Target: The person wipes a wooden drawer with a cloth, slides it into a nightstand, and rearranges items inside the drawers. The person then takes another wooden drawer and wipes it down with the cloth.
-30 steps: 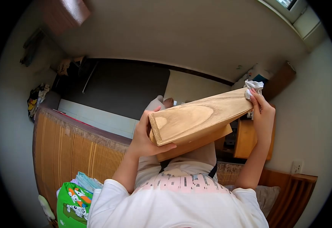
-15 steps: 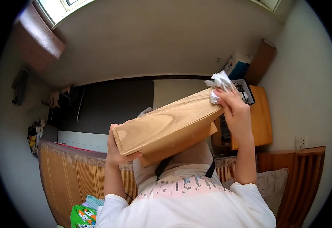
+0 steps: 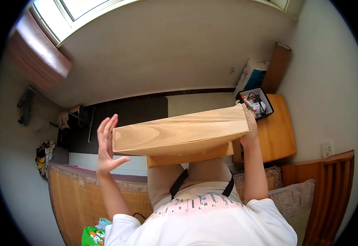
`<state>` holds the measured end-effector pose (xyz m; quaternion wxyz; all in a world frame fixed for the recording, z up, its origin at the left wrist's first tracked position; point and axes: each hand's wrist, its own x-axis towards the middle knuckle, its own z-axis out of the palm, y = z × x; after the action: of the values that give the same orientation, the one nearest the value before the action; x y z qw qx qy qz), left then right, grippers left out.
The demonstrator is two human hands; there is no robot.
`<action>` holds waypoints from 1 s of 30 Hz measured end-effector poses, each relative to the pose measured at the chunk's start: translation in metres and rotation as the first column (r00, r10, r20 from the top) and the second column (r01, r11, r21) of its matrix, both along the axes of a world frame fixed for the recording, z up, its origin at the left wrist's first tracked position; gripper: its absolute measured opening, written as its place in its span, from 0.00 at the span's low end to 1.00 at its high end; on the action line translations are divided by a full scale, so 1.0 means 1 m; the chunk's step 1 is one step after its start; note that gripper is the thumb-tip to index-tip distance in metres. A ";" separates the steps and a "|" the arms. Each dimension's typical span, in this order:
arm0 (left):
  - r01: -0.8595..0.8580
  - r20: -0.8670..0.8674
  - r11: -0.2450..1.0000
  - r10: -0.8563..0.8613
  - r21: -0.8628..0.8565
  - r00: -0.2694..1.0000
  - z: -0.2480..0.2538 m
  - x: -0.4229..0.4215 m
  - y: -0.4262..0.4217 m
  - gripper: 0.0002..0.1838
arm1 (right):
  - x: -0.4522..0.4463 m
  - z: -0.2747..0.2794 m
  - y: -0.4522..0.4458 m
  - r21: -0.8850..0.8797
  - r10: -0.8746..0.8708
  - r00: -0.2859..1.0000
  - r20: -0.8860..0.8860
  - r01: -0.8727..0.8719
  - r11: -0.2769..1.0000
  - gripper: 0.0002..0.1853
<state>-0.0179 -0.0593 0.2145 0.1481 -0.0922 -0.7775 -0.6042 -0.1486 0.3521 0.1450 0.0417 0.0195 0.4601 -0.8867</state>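
A long light-wood box or drawer [image 3: 179, 130] is held up in front of my body, its grained side facing me and a lower wooden part [image 3: 191, 156] beneath it. My left hand [image 3: 108, 146] is at its left end, fingers stretched and thumb apart, palm close against or touching the end. My right hand [image 3: 250, 128] grips the right end, mostly hidden behind it. A small pale bit shows at the top right corner; whether it is the white cloth or a fingertip is unclear.
An orange-brown wooden cabinet [image 3: 276, 133] stands at the right, with a black-edged box of cables [image 3: 259, 107] on it. A bed with a bamboo mat [image 3: 74, 197] lies at the left. A green printed cloth [image 3: 93, 235] is on it. A grey pillow [image 3: 291, 199] lies right.
The box has turned more level. My left hand has opened from its grip. My right hand has moved from the top surface to the right end, and the white cloth has gone mostly from sight.
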 end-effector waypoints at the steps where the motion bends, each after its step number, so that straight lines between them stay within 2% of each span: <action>1: -0.141 -0.089 0.985 0.132 -0.103 0.987 0.018 0.003 -0.001 0.64 | 0.005 0.014 -0.008 -0.010 0.002 1.000 0.002 -0.002 1.000 0.16; 2: -0.201 -0.176 0.924 0.150 -0.325 0.973 0.035 0.003 0.000 0.66 | 0.010 0.029 -0.015 0.030 0.065 0.996 -0.061 -0.063 0.998 0.17; 3: -0.272 -0.265 0.810 0.149 -0.519 0.953 0.052 0.004 0.003 0.68 | 0.013 0.044 -0.024 0.076 0.132 0.983 -0.124 -0.123 0.989 0.18; 4: -0.270 -0.301 0.757 0.102 -0.595 0.948 0.068 0.003 0.020 0.67 | 0.017 0.056 -0.034 0.182 0.129 0.978 -0.163 -0.099 0.978 0.19; 5: -0.238 -0.327 0.730 0.021 -0.641 0.945 0.082 0.001 0.042 0.66 | 0.018 0.067 -0.040 0.180 0.141 0.976 -0.167 -0.110 0.978 0.19; 7: -0.173 -0.296 0.645 -0.087 -0.744 0.951 0.099 -0.006 0.086 0.64 | 0.019 0.088 -0.050 0.380 0.325 0.908 -0.264 -0.212 0.900 0.19; 9: -0.119 -0.266 0.633 -0.143 -0.765 0.953 0.101 -0.021 0.114 0.62 | 0.020 0.113 -0.073 0.567 0.300 0.786 -0.541 0.078 0.820 0.17; 10: -0.134 -0.289 0.643 -0.141 -0.754 0.947 0.097 -0.030 0.123 0.57 | 0.028 0.138 -0.080 0.637 0.336 0.731 -0.594 0.173 0.751 0.16; 11: -0.060 -0.262 0.699 -0.186 -0.713 0.947 0.094 -0.035 0.122 0.49 | 0.032 0.153 -0.084 0.634 0.338 0.728 -0.597 0.169 0.755 0.16; 13: -0.041 -0.282 0.883 -0.106 -0.468 0.954 0.067 -0.032 0.118 0.43 | 0.036 0.167 -0.090 0.736 0.382 0.733 -0.563 0.234 0.635 0.14; 15: -0.056 -0.331 0.945 -0.058 -0.323 0.942 0.045 -0.025 0.115 0.41 | 0.043 0.162 -0.094 0.732 0.425 0.649 -0.631 0.315 0.605 0.14; 17: -0.067 -0.354 0.947 -0.052 -0.316 0.934 0.025 -0.022 0.107 0.40 | 0.050 0.154 -0.095 0.736 0.425 0.685 -0.592 0.246 0.630 0.15; 19: 0.013 -0.382 0.956 -0.130 -0.295 0.915 0.006 -0.018 0.097 0.39 | 0.049 0.146 -0.087 0.658 0.340 0.840 -0.422 0.026 0.753 0.16; 20: 0.037 -0.391 0.956 -0.154 -0.291 0.908 0.001 -0.015 0.093 0.38 | 0.045 0.138 -0.083 0.647 0.276 0.832 -0.481 0.125 0.752 0.17; 21: 0.030 -0.382 0.956 -0.145 -0.291 0.913 -0.004 -0.011 0.091 0.38 | 0.043 0.135 -0.075 0.628 0.236 0.849 -0.473 0.137 0.766 0.15; 23: -0.015 -0.340 0.958 -0.087 -0.287 0.936 -0.015 -0.001 0.089 0.37 | 0.051 0.140 -0.061 0.570 0.292 0.818 -0.495 0.052 0.820 0.18; 25: -0.048 -0.319 0.965 -0.037 -0.256 0.947 -0.021 0.005 0.088 0.36 | 0.073 0.147 -0.069 0.647 0.397 0.775 -0.491 0.020 0.762 0.25; 27: -0.033 -0.335 0.965 -0.057 -0.258 0.941 -0.020 0.008 0.086 0.35 | 0.088 0.142 -0.094 0.696 0.511 0.600 -0.615 0.109 0.710 0.31; 28: -0.028 -0.331 0.960 -0.069 -0.279 0.941 -0.024 0.009 0.082 0.35 | 0.098 0.122 -0.108 0.642 0.515 0.523 -0.679 0.083 0.762 0.33; 29: -0.030 -0.331 0.974 -0.047 -0.222 0.942 -0.031 0.008 0.077 0.36 | 0.101 0.109 -0.118 0.647 0.525 0.431 -0.734 0.208 0.734 0.31; 30: -0.040 -0.319 0.980 -0.025 -0.197 0.947 -0.035 0.010 0.073 0.36 | 0.097 0.106 -0.117 0.669 0.541 0.419 -0.730 0.272 0.692 0.29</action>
<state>-0.0077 0.0135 0.1796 0.2645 -0.2005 -0.8005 -0.4991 -0.0519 0.2356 0.2505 -0.1414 -0.4820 0.7082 -0.4961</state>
